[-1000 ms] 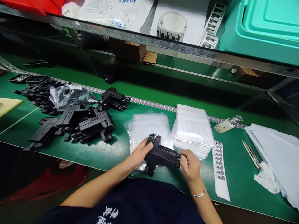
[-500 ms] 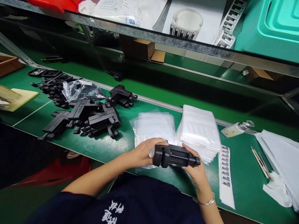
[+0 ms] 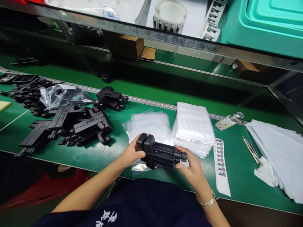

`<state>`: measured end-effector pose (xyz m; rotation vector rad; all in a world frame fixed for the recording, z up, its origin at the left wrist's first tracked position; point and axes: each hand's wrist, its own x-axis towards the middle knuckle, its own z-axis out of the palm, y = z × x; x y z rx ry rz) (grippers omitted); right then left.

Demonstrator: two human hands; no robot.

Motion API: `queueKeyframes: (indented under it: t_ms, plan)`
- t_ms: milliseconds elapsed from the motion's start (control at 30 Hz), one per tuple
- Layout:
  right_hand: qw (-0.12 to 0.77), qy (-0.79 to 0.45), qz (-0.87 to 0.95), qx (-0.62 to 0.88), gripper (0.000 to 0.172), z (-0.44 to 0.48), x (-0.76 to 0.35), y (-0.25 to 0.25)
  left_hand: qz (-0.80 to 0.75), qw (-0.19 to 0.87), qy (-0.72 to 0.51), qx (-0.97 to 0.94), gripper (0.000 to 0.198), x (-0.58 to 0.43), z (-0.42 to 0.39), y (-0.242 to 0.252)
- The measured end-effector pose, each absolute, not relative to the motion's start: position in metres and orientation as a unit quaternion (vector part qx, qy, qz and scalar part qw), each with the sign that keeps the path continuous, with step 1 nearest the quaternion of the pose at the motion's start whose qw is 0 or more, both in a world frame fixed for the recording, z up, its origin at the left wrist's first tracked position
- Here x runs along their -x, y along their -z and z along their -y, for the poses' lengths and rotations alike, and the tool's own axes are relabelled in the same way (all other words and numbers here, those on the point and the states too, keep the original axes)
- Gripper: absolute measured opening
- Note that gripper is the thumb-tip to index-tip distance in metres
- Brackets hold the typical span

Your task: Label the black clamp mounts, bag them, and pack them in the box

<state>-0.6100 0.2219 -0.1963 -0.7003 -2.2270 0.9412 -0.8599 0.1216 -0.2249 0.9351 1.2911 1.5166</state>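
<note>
Both hands hold a black plastic clamp-like device (image 3: 163,154) above the front of the bench. My left hand (image 3: 131,154) is closed round its wide jaw end, thumb on the near side. My right hand (image 3: 192,167) grips the narrow end by the knob, fingers behind and thumb in front. A threaded rod shows in the slot along its body. Beneath and behind it lie loose clear plastic bags (image 3: 150,124). Just right of these is a thick stack of white plastic sleeves (image 3: 195,123).
Several similar black devices (image 3: 90,121) are piled on the left, beside a clear bag of dark parts (image 3: 66,96). To the right are a label strip (image 3: 220,160), a small bottle (image 3: 229,121), tweezers (image 3: 251,148) and white sheets (image 3: 279,151). A metal shelf edge (image 3: 146,36) crosses above.
The black device has been turned in my hands, so its slotted side faces more upward. Both hands stay on it. The view has shifted right.
</note>
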Motion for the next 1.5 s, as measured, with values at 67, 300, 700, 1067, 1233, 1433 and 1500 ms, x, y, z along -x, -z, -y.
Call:
queueKeyframes:
  t_ms: [67, 300, 700, 1067, 1233, 1433, 1500]
  plan:
    - [0.343, -0.292, 0.862, 0.232, 0.035, -0.223, 0.61, 0.193, -0.528, 0.458, -0.631, -0.337, 0.08, 0.858, -0.121, 0.225]
    - [0.333, -0.364, 0.835, 0.243, 0.02, -0.223, 0.61, 0.196, -0.59, 0.403, -0.579, -0.392, 0.07, 0.856, -0.116, 0.212]
    - [0.326, -0.41, 0.791, 0.316, 0.033, -0.224, 0.607, 0.202, -0.639, 0.313, -0.52, -0.473, 0.054, 0.85, -0.117, 0.198]
    - [0.312, -0.442, 0.774, 0.33, 0.032, -0.223, 0.602, 0.204, -0.653, 0.303, -0.508, -0.474, 0.052, 0.841, -0.114, 0.189]
    - [0.286, -0.487, 0.76, 0.321, 0.028, -0.221, 0.597, 0.205, -0.643, 0.317, -0.516, -0.469, 0.058, 0.845, -0.112, 0.194]
    - [0.295, -0.535, 0.714, 0.343, 0.037, -0.225, 0.603, 0.207, -0.638, 0.327, -0.518, -0.467, 0.059, 0.841, -0.113, 0.193]
    - [0.297, -0.519, 0.718, 0.358, 0.039, -0.226, 0.605, 0.208, -0.625, 0.341, -0.534, -0.456, 0.059, 0.838, -0.117, 0.194]
